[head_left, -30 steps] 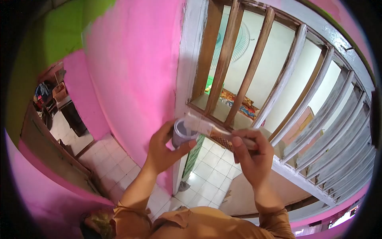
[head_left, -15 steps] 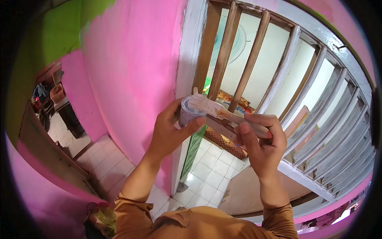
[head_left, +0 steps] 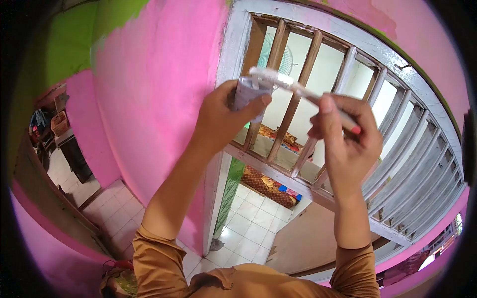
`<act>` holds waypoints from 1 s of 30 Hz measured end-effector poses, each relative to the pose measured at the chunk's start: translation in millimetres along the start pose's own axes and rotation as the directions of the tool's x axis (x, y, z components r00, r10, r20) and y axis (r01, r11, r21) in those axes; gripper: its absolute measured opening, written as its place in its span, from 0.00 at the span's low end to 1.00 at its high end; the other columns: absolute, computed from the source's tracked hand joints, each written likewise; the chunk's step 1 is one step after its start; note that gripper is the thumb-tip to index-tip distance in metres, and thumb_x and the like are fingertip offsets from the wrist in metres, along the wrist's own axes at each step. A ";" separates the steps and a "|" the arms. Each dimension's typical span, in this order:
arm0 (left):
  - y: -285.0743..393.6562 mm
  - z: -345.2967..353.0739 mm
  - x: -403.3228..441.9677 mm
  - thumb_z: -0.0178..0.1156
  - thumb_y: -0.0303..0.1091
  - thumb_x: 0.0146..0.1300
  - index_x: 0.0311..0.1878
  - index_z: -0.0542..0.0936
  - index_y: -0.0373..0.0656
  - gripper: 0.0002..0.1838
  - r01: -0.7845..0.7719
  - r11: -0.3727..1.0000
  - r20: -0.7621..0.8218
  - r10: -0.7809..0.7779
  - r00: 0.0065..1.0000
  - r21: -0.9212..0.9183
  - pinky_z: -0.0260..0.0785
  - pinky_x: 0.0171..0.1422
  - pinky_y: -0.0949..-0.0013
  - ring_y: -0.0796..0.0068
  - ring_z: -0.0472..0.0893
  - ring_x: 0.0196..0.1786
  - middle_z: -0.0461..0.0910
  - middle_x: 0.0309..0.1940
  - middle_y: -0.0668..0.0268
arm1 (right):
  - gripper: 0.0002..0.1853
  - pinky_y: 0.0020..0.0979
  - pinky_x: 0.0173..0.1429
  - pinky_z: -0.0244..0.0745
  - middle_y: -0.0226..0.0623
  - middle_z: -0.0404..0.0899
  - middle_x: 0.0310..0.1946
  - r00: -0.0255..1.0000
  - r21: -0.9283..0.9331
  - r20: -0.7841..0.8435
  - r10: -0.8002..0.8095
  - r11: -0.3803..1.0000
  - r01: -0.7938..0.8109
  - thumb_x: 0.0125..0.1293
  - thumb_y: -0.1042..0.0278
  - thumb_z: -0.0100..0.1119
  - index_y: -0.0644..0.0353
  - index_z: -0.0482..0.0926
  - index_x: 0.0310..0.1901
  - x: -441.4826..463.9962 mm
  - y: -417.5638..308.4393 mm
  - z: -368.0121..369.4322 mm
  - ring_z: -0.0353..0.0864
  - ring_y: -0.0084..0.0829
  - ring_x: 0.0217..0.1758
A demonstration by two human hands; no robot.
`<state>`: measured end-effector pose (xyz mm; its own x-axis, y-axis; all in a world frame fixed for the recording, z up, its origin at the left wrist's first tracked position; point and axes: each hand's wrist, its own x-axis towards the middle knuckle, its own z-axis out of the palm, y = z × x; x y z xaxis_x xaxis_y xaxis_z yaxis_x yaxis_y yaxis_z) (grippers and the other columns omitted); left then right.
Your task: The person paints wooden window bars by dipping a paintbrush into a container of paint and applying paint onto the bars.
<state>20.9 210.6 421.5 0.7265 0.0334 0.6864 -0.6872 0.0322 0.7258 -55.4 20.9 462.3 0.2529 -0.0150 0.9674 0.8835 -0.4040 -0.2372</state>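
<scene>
My left hand (head_left: 222, 115) is wrapped round a small paint can (head_left: 251, 97), tilted a little, with pale paint on its rim. In my right hand (head_left: 350, 126) is a paintbrush (head_left: 310, 95), its handle red at the end. The white, paint-coated bristles point left and lie over the can's mouth; I cannot tell whether they touch the rim. Behind the brush stands a barred wooden window frame (head_left: 301, 94). Its left bars are bare brown wood, and those to the right are coated whitish grey.
A pink wall (head_left: 149, 99) with green patches rises on the left. Through the bars I see a fan (head_left: 287, 62) and a patterned mattress (head_left: 271, 186). White floor tiles (head_left: 243, 223) lie below, beside a green door edge (head_left: 229, 198). A nail (head_left: 405, 66) sticks out of the frame.
Both hands have risen with the can and brush. My right hand has moved right, and the bristles have lifted from inside the can's mouth to above its rim. The view has shifted slightly.
</scene>
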 end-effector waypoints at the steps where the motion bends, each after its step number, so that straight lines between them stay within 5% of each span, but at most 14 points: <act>1: 0.3 0.8 6.0 0.75 0.47 0.62 0.50 0.82 0.33 0.26 0.000 1.000 0.003 0.000 1.000 -0.006 0.78 0.45 0.71 0.79 0.84 0.41 0.84 0.38 0.64 | 0.10 0.18 0.27 0.68 0.29 0.82 0.21 0.999 -0.055 -0.012 -0.049 0.997 0.048 0.69 0.68 0.71 0.66 0.84 0.38 7.8 1.6 0.5 0.77 0.14 0.23; 10: -0.6 0.6 27.3 0.75 0.54 0.60 0.45 0.83 0.34 0.28 -0.086 0.995 -0.017 0.085 0.996 -0.053 0.76 0.39 0.72 0.79 0.83 0.35 0.84 0.33 0.64 | 0.12 0.18 0.27 0.74 0.33 0.84 0.24 0.984 -0.127 -0.063 -0.169 0.979 0.160 0.68 0.66 0.72 0.68 0.84 0.39 66.3 -4.5 6.2 0.78 0.14 0.25; 14: -0.6 -3.8 19.9 0.75 0.53 0.60 0.46 0.84 0.33 0.28 -0.057 0.997 -0.027 0.055 0.998 -0.056 0.77 0.41 0.72 0.78 0.84 0.36 0.85 0.34 0.63 | 0.13 0.18 0.26 0.69 0.31 0.82 0.22 0.968 -0.328 -0.015 -0.250 0.916 0.232 0.69 0.61 0.71 0.65 0.85 0.41 82.2 0.3 7.1 0.79 0.15 0.22; 22: -19.7 -16.0 1.3 0.75 0.49 0.60 0.51 0.83 0.34 0.28 0.006 0.991 -0.014 -0.008 1.000 -0.131 0.77 0.49 0.70 0.76 0.84 0.43 0.85 0.40 0.63 | 0.08 0.19 0.19 0.62 0.28 0.77 0.15 0.857 -0.490 0.126 -0.500 0.720 0.492 0.71 0.74 0.65 0.65 0.79 0.33 101.7 4.4 16.5 0.73 0.14 0.16; 24: -20.0 -21.2 -7.8 0.75 0.47 0.61 0.53 0.82 0.34 0.27 0.039 0.993 -0.035 -0.043 0.998 -0.114 0.77 0.51 0.70 0.75 0.84 0.45 0.85 0.43 0.63 | 0.11 0.17 0.26 0.69 0.29 0.84 0.23 0.832 -0.564 0.182 -0.523 0.638 0.525 0.69 0.64 0.71 0.65 0.86 0.42 101.8 8.5 0.4 0.78 0.14 0.23; 30: -29.7 -36.0 -31.6 0.75 0.43 0.62 0.54 0.80 0.34 0.25 0.055 0.994 -0.032 -0.058 0.998 -0.098 0.75 0.53 0.70 0.76 0.82 0.47 0.84 0.45 0.63 | 0.10 0.16 0.28 0.70 0.28 0.85 0.26 0.840 -0.483 0.223 -0.495 0.692 0.536 0.69 0.65 0.71 0.64 0.86 0.43 102.0 -1.7 -5.3 0.76 0.12 0.24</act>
<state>18.2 244.5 376.6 0.7648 0.0634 0.6411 -0.6432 0.1320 0.7542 -33.2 15.2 561.8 -0.1370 0.3916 0.9099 0.5561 -0.7297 0.3977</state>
